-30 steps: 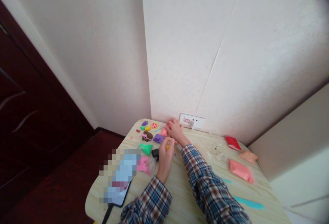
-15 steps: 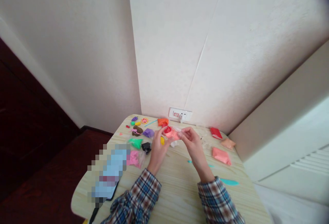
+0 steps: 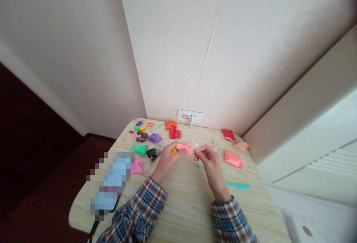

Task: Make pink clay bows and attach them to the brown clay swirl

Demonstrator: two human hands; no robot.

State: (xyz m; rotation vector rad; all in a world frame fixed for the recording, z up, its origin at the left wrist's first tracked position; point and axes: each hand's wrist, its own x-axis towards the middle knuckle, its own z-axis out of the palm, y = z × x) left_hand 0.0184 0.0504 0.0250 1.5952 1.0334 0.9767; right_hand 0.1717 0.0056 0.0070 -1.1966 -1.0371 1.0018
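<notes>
Above the table's middle, a clear plastic bag of coral-pink clay [image 3: 184, 147] is held between my two hands. My left hand [image 3: 168, 158] has its fingers closed on the clay-filled side. The clear end of the bag is pinched by the thumb and fingers of my right hand [image 3: 206, 158]. Just behind them lies a red clay packet [image 3: 175, 133]. A small yellow piece [image 3: 174, 151] shows beside my left fingers, partly hidden. Under my right wrist a thin turquoise tool [image 3: 200, 167] is partly covered, and a flat turquoise knife [image 3: 238, 185] lies to its right.
On the left are green [image 3: 140, 149], black [image 3: 153, 154], purple [image 3: 155, 138] and pink clay bags [image 3: 138, 166], a brown clay figure [image 3: 142, 136] and a blurred phone [image 3: 113, 183]. Coral [image 3: 234, 159], peach [image 3: 241, 146] and red packets [image 3: 229, 135] lie right. A wall socket [image 3: 190, 116] is behind.
The view has shifted slightly. My hands have come nearer, away from the red packet, which now shows fully behind them. Both still hold the coral clay bag.
</notes>
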